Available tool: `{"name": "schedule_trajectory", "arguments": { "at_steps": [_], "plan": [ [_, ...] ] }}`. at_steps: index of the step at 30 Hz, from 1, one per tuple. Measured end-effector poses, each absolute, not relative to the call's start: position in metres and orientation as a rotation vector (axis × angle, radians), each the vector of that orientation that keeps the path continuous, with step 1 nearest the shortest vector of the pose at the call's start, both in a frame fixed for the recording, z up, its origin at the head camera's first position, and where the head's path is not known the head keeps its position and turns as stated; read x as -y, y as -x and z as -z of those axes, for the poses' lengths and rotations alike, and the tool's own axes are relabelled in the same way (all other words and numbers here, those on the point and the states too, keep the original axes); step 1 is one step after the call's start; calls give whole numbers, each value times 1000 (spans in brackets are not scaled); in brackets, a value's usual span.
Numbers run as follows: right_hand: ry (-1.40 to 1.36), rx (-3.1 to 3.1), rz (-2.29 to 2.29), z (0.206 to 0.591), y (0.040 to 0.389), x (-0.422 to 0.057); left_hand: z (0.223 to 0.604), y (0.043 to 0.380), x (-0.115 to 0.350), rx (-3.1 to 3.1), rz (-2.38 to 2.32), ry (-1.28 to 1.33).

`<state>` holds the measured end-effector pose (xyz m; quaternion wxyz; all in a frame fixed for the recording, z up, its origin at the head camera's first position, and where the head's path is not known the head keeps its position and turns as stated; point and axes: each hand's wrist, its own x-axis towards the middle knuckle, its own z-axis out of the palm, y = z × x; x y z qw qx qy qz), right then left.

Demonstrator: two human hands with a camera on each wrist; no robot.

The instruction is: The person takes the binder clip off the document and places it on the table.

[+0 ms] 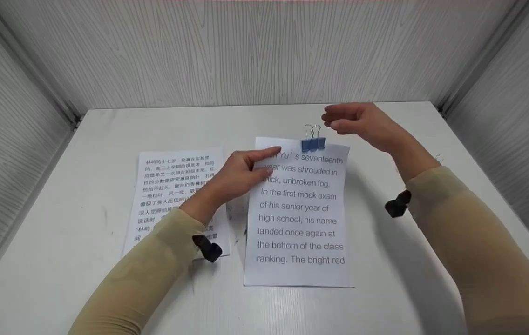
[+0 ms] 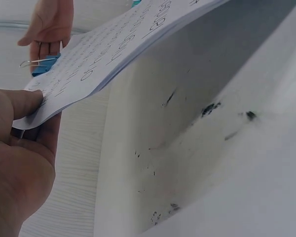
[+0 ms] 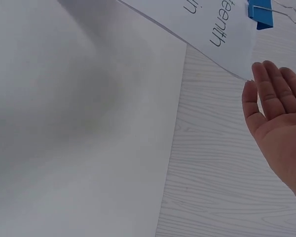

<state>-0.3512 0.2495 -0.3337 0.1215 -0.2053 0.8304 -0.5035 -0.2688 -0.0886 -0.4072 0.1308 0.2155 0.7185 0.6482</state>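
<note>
A stack of white sheets (image 1: 299,223) with large English print is lifted off the table at its top end. On its top edge sits a blue binder clip (image 1: 313,144), its wire handles pointing up and away. My left hand (image 1: 246,172) pinches the stack's upper left side, thumb on the printed face and fingers behind, as the left wrist view shows. Beside the top right corner, my right hand (image 1: 362,123) has its fingers extended with nothing in them. The right wrist view shows its palm, with the fingertips (image 3: 259,69) close to the paper's corner and the blue clip beyond.
Left of the stack, a second set of sheets (image 1: 176,163) with Chinese print lies on the white table (image 1: 106,130), partly under my left forearm. A small wire handle (image 1: 439,158) peeks out behind my right wrist. Wood-grain panels (image 1: 264,56) enclose the table.
</note>
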Motion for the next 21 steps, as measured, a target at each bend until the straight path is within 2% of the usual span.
{"name": "schedule_trajectory", "arguments": {
  "at_steps": [9, 21],
  "plan": [
    [646, -2211, 1505, 337, 359, -243, 406, 265, 88, -2055, -1907, -647],
    [630, -2219, 1361, 332, 359, -231, 405, 264, 88, -2025, -1918, -665]
  ]
}}
